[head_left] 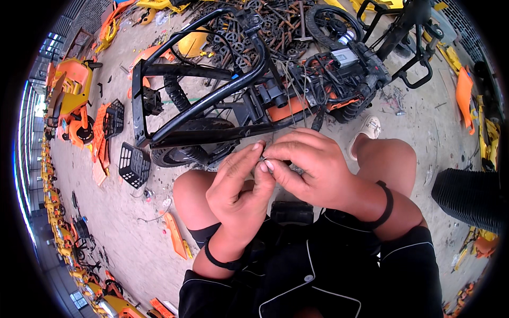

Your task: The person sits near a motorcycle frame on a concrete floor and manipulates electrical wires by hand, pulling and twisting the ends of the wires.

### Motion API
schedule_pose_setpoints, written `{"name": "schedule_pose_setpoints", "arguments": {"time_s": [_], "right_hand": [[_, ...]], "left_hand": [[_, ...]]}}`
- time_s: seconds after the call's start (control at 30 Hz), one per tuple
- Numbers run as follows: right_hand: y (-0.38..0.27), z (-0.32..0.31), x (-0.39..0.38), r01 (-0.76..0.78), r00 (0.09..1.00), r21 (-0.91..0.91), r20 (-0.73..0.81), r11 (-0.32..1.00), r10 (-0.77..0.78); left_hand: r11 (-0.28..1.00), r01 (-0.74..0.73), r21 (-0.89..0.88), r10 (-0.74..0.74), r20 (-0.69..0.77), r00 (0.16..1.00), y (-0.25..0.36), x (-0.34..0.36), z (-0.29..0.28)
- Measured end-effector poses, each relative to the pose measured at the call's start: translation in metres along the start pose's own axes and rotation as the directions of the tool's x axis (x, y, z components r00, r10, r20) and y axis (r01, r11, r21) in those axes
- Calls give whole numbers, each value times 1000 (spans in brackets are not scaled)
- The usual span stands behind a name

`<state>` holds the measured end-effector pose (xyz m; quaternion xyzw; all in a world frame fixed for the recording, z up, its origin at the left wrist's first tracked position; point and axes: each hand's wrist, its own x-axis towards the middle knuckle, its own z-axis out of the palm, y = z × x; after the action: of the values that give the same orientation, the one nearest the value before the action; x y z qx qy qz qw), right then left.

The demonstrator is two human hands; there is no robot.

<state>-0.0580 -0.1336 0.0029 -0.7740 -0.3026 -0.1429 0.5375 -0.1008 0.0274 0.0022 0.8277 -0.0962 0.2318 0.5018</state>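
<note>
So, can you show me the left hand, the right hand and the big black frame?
Left hand (235, 182): head view, middle of the hand.
Right hand (321, 163): head view, back of the hand.
Black frame (213, 97): head view, slanting upper tube.

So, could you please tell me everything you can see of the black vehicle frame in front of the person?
The black frame looks like painted metal, with thick bent tubes and straight beams, squared off at its left end. It stretches from left to upper right. A ribbed shock absorber and a black-tyred wheel show at its left; an orange panel and a silvery box sit farther right. The left hand and right hand are nearer the camera, with no clear contact.
</note>
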Motion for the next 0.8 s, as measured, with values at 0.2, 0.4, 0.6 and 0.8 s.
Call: {"name": "schedule_pose_setpoints", "arguments": {"time_s": [0.2, 0.4, 0.6, 0.8], "right_hand": [[-1, 2, -1, -43, 999, 86, -30, 995, 46], [-7, -1, -2, -175, 984, 209, -6, 962, 180], [-9, -3, -4, -274, 961, 304, 62, 912, 268], [-12, -1, -8, -367, 929, 364, 94, 856, 358]], "left_hand": [[1000, 0, -24, -1, -12, 1000, -1, -1, 3], [996, 14, -88, -14, -2, 1000, 0, 0, 5], [989, 62, -138, -60, 18, 998, 2, -1, 4], [975, 125, -184, -121, 29, 992, 5, -2, 4]]}}
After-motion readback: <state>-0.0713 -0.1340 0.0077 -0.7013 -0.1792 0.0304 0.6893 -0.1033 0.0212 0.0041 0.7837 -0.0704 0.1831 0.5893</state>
